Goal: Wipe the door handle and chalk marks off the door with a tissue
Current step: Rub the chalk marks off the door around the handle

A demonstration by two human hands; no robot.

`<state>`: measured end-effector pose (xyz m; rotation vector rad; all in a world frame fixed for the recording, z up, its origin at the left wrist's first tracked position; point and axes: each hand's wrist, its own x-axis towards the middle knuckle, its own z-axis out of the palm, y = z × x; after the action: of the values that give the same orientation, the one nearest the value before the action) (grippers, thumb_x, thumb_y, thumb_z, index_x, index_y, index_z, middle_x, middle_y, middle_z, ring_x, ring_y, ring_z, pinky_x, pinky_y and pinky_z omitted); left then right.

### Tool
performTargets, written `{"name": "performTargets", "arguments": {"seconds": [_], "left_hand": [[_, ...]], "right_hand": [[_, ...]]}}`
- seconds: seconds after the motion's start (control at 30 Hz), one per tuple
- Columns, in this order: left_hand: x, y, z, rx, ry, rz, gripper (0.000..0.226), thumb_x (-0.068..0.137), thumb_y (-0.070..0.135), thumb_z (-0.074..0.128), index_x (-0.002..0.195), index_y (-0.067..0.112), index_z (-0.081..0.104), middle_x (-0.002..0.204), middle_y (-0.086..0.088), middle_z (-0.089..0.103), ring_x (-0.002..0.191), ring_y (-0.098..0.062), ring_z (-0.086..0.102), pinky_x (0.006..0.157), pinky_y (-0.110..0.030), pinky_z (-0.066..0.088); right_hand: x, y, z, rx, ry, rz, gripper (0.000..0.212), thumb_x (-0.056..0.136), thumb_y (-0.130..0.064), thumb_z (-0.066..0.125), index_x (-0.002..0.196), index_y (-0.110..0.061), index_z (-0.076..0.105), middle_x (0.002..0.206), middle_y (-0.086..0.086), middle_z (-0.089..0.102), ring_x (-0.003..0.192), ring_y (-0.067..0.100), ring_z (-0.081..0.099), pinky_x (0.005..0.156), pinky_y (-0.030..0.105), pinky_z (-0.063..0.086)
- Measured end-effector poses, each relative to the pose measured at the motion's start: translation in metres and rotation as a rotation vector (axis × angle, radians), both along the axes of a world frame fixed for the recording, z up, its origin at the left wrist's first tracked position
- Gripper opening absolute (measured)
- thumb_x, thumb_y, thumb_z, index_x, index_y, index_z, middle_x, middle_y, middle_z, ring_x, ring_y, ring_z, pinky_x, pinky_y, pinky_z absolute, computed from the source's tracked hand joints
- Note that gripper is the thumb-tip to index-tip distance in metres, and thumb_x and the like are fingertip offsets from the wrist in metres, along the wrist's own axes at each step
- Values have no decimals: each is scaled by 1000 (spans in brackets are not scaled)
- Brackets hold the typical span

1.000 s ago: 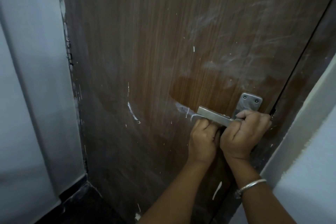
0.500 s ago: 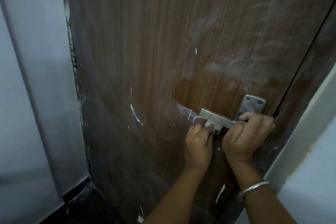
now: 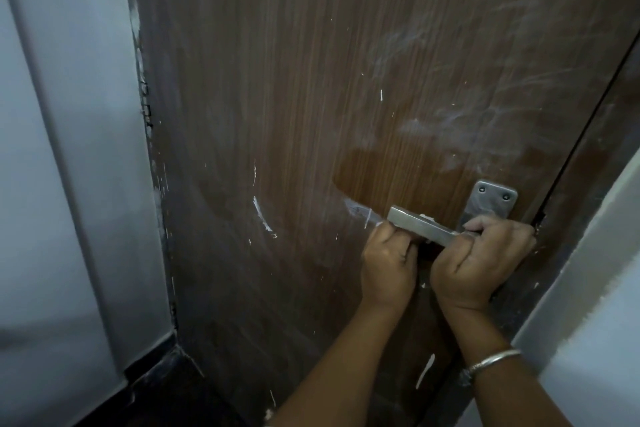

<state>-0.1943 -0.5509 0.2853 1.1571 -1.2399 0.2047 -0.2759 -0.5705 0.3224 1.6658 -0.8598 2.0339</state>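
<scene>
Left hand (image 3: 389,262) rose, pinching tissue (image 3: 425,217) against door handle (image 3: 417,226); right hand (image 3: 479,258) clamps that handle.

probably a home doorway: wooden door (image 3: 277,114), metal lever handle (image 3: 420,225), painted walls (image 3: 69,149)

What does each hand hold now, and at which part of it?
The right hand grips the door handle at its inner end, beside the plate. The left hand grips its free end, apparently through the tissue.
</scene>
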Motion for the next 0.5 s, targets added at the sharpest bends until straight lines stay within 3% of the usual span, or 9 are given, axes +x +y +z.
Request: {"name": "performTargets", "arguments": {"seconds": [0.13,0.23,0.33,0.43,0.5], "left_hand": [[5,0,-1,9,-49,-9,16,81,0,60,93,4,70,92,-9,66,87,-20,62,75,-32,53],[16,-2,-11,22,99,25,10,83,7,65,90,10,71,85,1,62,80,-8,58,72,-11,46],[20,-3,-11,46,172,105,8,83,9,68,89,11,71,80,7,57,74,-1,51,68,-3,39],[17,1,-18,75,24,46,13,83,7,65,95,11,70,89,-1,63,83,-8,57,74,-12,46],[17,5,-30,107,40,17,13,82,6,66,94,9,70,87,-3,62,80,-11,58,70,-20,50]], "right_hand": [[-2,2,1,12,2,4,11,77,-1,37,76,-3,48,82,20,46,76,27,40,73,36,33],[-1,4,1,16,8,9,12,76,-1,37,75,-2,49,82,19,46,75,26,39,72,37,33],[1,4,3,21,-5,8,14,75,0,36,72,-1,50,80,20,47,75,25,38,71,37,33],[1,3,3,15,-15,1,15,76,-2,36,72,0,50,80,21,47,75,26,38,72,36,32],[1,4,3,23,-10,-1,14,75,-1,36,73,0,49,80,22,47,75,26,38,73,34,31]]}}
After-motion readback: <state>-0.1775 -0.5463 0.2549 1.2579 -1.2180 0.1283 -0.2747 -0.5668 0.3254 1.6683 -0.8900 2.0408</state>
